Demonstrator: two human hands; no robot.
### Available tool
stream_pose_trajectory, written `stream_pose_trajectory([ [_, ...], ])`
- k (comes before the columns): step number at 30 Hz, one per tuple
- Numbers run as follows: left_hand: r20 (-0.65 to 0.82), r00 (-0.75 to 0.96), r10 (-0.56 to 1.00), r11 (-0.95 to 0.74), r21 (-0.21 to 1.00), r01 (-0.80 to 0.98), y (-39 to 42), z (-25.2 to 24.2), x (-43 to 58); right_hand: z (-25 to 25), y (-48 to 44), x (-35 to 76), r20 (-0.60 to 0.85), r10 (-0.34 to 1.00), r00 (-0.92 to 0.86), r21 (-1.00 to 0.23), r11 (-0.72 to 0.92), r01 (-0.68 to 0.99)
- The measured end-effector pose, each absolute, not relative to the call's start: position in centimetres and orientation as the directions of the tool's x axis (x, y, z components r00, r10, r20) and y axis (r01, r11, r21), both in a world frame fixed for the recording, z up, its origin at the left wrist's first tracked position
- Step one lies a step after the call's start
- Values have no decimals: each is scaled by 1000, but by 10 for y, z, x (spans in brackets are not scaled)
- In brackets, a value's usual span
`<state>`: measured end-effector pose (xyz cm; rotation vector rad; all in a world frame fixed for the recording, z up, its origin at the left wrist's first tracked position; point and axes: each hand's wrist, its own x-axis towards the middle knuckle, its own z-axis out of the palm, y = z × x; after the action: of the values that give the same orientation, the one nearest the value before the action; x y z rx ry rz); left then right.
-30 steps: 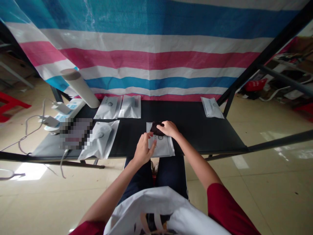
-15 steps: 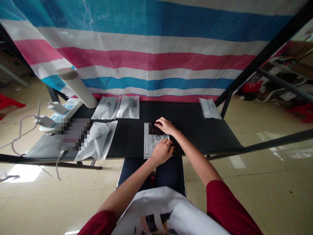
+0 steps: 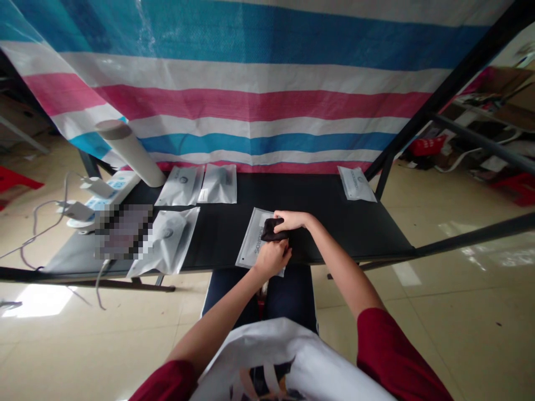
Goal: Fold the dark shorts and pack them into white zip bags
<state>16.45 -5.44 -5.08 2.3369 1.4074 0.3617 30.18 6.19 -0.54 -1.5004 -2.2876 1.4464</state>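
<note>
- R hand (image 3: 291,220) pinches sm. dark item (image 3: 270,229) over printed pouch (image 3: 251,245), blk table (image 3: 301,189).
- L hand (image 3: 271,258) right beside it, fingers curled, grip unclear.
- I see 2 more pouches (image 3: 179,188) back L, 1 front L, 1 back R.
- Bottle (image 3: 134,157) next to pwr strip (image 3: 123,182), L end.

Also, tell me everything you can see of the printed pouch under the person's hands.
The printed pouch is flat, whitish and plastic-looking, with partly hidden dark lettering ending in "ROS" and a dark dot at its near left corner. It lies skewed at the front edge of the black table. The right hand, holding a dark, soft-looking piece, and the left hand cover much of its right side; whether they press on it is unclear.
</note>
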Motion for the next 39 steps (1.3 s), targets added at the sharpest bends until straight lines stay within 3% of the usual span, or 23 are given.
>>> stream_pose_trajectory([
  [3, -10, 431, 902, -383, 442, 811, -54, -44, 158, -12, 52, 313, -353, 839, -415, -818, -61, 572],
  [7, 3, 383, 924, -353, 398, 847, -55, -36, 144, -27, 31, 327, -190, 972, -141, -981, -182, 68],
  [9, -4, 362, 932, -331, 392, 858, -54, -36, 137, -33, 19, 329, -206, 976, -66, -967, -214, -142],
  [12, -11, 352, 936, -313, 434, 845, -51, -38, 128, -40, 1, 325, -318, 947, -45, -911, -318, -263],
  [15, 0, 348, 938, -299, 512, 805, -45, -38, 123, -44, -15, 313, -427, 903, -42, -857, -419, -300],
  [20, 86, 272, 958, -261, 650, 713, -38, -39, 118, -48, -28, 298, -483, 863, -144, -797, -502, -336],
  [26, 182, 138, 974, -228, 770, 596, -35, -32, 113, -51, -28, 298, -439, 883, -166, -865, -465, -189],
  [34, 148, 293, 945, -287, 807, 517, -39, -17, 117, -49, -17, 287, -452, 889, -78, -866, -458, -199],
  [39, 123, 421, 899, -353, 773, 527, -46, -18, 120, -43, -7, 285, -248, 968, 47, -964, -251, 83],
])
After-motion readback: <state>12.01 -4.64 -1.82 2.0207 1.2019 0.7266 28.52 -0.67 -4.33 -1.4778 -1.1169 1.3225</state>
